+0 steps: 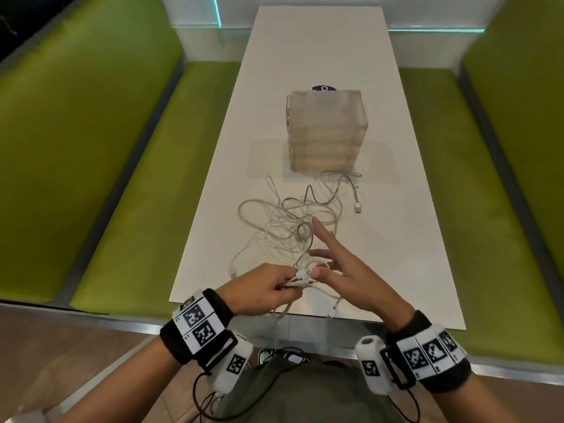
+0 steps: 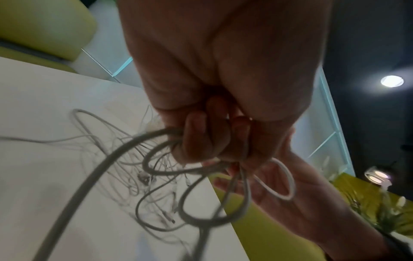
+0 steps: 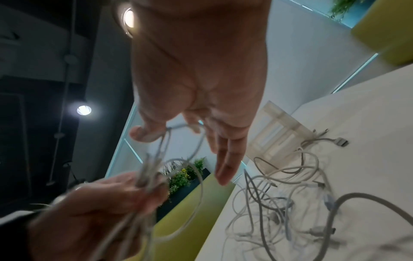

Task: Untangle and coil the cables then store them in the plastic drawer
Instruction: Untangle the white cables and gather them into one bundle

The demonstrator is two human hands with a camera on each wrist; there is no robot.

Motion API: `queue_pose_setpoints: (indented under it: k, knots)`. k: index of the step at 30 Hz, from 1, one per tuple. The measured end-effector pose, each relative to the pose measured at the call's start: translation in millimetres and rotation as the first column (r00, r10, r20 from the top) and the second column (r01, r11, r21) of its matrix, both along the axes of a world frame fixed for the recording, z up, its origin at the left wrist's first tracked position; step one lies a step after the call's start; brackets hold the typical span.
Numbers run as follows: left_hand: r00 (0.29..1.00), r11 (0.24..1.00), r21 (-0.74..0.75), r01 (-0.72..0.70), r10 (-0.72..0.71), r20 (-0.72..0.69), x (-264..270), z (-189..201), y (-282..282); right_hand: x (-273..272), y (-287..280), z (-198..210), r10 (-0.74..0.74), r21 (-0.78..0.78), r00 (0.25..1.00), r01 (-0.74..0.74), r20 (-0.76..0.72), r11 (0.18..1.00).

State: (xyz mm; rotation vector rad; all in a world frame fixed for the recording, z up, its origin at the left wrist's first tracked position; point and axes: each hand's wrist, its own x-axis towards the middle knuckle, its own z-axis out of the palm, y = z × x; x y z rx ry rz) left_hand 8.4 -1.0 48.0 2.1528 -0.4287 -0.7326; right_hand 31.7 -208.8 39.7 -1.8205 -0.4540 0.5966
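A tangle of white and grey cables (image 1: 293, 218) lies on the white table (image 1: 412, 239), in front of a translucent plastic drawer unit (image 1: 328, 129) whose drawers are closed. My left hand (image 1: 293, 279) grips a bunch of cable strands (image 1: 300, 277) just above the table's near edge; the left wrist view shows its fingers (image 2: 201, 141) curled round several loops (image 2: 201, 203). My right hand (image 1: 323, 264) hovers beside it with straight, spread fingers. Its thumb (image 3: 145, 136) touches strands running up from the bunch. A USB plug (image 1: 357, 207) lies apart to the right.
Green upholstered benches (image 1: 106, 178) flank the narrow table on both sides. A purple sticker (image 1: 323, 87) peeks out behind the drawer unit (image 3: 277, 134). Two cable ends (image 1: 331, 312) hang over the table's near edge. Bare tabletop stretches beyond the drawers.
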Motion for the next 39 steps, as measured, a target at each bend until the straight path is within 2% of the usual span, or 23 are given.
queue_pose_setpoints:
  k: [2, 4, 7, 9, 12, 15, 18, 22, 26, 33, 36, 39]
  knots:
    - [0.996, 0.996, -0.035, 0.081, -0.082, -0.035, -5.5, 3.8, -2.8, -0.4, -0.1, -2.8, 0.135, -0.067, 0.991, -0.134, 0.005, 0.989]
    - [0.995, 0.995, -0.074, 0.071, -0.076, -0.072, -6.9, 5.6, -0.5, -2.3, -0.5, -2.5, 0.219, -0.1, 0.975, -0.223, -0.044, 0.97]
    - [0.996, 0.992, -0.127, -0.004, -0.008, -0.088, -7.8, 4.7, 8.7, -4.3, -1.0, -0.3, 0.239, -0.082, 0.968, -0.245, -0.081, 0.966]
    - [0.989, 0.973, -0.198, -0.119, 0.097, -0.115, -9.5, 1.3, 14.5, -5.1, -2.7, -1.5, 0.236, -0.061, 0.967, -0.243, -0.099, 0.968]
    - [0.925, 0.881, -0.287, -0.376, 0.34, -0.169, -9.8, -0.3, 23.6, -9.0, -4.0, -11.6, 0.293, -0.114, 0.948, -0.307, -0.12, 0.945]
    - [0.862, 0.77, -0.388, -0.506, 0.471, -0.189, -4.7, 1.8, 33.1, -19.8, 1.0, -27.0, 0.424, -0.303, 0.902, -0.427, -0.078, 0.852]
    - [0.807, 0.682, -0.439, -0.585, 0.54, -0.237, 0.2, 2.7, 35.5, -33.8, 9.0, -40.1, 0.541, -0.443, 0.839, -0.506, -0.056, 0.74]
    - [0.801, 0.628, -0.508, -0.589, 0.537, -0.265, 3.2, 3.8, 34.7, -43.8, 7.4, -51.1, 0.579, -0.476, 0.803, -0.567, -0.138, 0.673]
    - [0.779, 0.553, -0.563, -0.614, 0.541, -0.319, 5.1, 4.2, 34.8, -44.1, 0.4, -57.7, 0.557, -0.532, 0.815, -0.546, -0.158, 0.648]
    - [0.748, 0.5, -0.587, -0.637, 0.583, -0.316, 9.4, 8.2, 36.4, -48.5, -8.5, -60.9, 0.576, -0.642, 0.794, -0.547, -0.193, 0.538]
    - [0.747, 0.491, -0.597, -0.634, 0.589, -0.309, 10.1, 11.0, 34.2, -46.6, -11.7, -61.3, 0.532, -0.666, 0.831, -0.491, -0.164, 0.561]
    - [0.74, 0.483, -0.596, -0.642, 0.594, -0.316, 11.4, 13.9, 31.8, -37.6, -15.9, -60.7, 0.43, -0.697, 0.899, -0.364, -0.089, 0.617]
